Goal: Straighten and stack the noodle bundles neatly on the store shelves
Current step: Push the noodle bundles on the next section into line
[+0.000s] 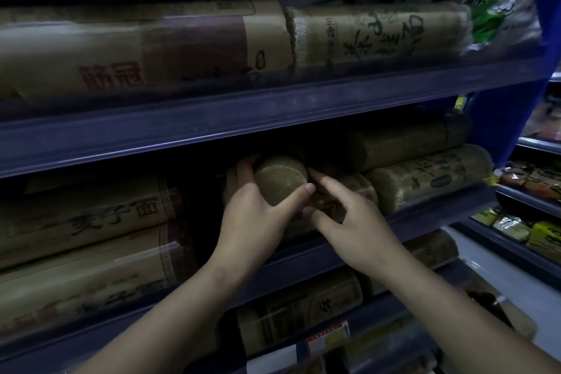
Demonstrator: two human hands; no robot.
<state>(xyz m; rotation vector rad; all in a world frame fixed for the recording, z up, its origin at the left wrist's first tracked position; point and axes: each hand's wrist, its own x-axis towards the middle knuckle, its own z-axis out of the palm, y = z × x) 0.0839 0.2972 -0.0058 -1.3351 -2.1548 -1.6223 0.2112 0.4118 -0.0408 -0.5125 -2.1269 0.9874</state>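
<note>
Noodle bundle (280,181) amid stacked bundles (425,179).

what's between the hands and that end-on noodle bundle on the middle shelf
Nothing visible. The left hand already wraps the round end of the noodle bundle, thumb across its lower edge. The right hand reaches its right side, fingertips at the rim. The shelf edge above sits clear of both.
</note>
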